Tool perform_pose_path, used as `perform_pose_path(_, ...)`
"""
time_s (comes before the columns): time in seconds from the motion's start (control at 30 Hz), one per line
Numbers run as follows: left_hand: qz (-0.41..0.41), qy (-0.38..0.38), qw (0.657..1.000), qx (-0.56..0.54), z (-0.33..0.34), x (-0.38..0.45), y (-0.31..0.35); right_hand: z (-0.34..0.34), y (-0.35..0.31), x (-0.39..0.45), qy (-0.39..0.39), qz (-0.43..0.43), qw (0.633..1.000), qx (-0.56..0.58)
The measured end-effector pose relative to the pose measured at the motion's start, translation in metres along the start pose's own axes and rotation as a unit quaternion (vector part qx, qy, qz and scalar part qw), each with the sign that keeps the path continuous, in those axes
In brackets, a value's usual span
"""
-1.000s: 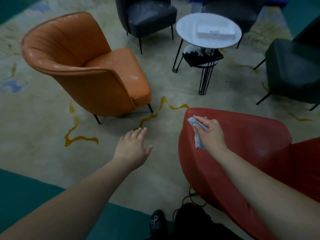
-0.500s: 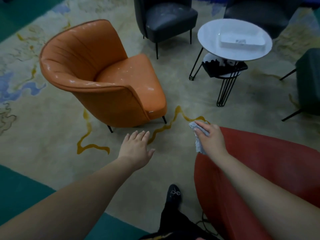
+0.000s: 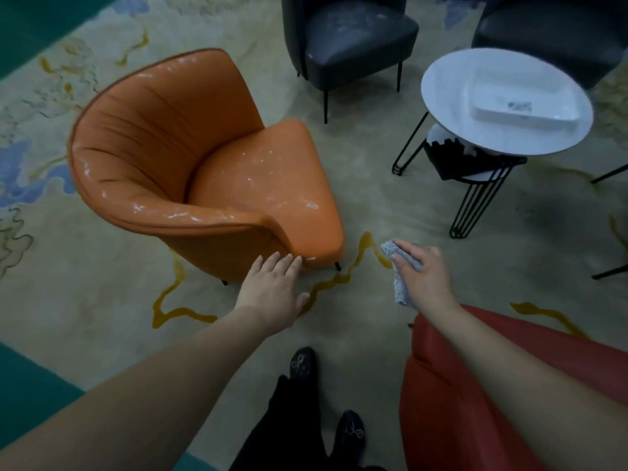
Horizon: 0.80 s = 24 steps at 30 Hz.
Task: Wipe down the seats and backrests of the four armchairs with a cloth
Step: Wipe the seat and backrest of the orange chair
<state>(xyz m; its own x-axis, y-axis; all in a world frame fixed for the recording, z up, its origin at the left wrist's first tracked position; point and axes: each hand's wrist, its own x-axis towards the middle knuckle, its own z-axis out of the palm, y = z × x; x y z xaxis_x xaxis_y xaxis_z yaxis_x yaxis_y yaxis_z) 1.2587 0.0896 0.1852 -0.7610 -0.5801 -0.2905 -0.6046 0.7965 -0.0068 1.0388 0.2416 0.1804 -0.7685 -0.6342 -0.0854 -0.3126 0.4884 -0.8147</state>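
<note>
From the head camera, I look down at a patterned carpet (image 3: 85, 273) with armchairs around a small round white table (image 3: 452, 96).

My left hand (image 3: 272, 290) reaches forward, fingers straight and together, holding nothing; its fingertips lie in line with the lower front edge of the orange armchair (image 3: 190, 158), though I cannot tell whether they touch it.

My right hand (image 3: 423, 277) grips a crumpled grey cloth (image 3: 399, 288), which hangs from under the palm above the carpet, just beyond the red armchair (image 3: 475, 402) at lower right. That forearm crosses over the red chair's curved back.

Two dark grey armchairs stand at the top: one (image 3: 350, 39) behind the orange chair, another (image 3: 557, 25) behind the table. A white tray (image 3: 523, 107) sits on the table. My black shoes (image 3: 302, 365) show at the bottom.
</note>
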Motion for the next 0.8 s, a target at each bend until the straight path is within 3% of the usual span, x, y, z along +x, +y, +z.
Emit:
perform_pose_path(0.43,0.010,-0.008,1.000,0.008,-0.054,0.170,-0.080,0.024,-0.062,0.153,0.035,-0.004,0.999,-0.016)
perform_pose_path(0.8,-0.094,-0.017,0.995,-0.029,-0.077,0.302,-0.078,0.022,-0.073,0.325,-0.076,-0.040,0.996,-0.028)
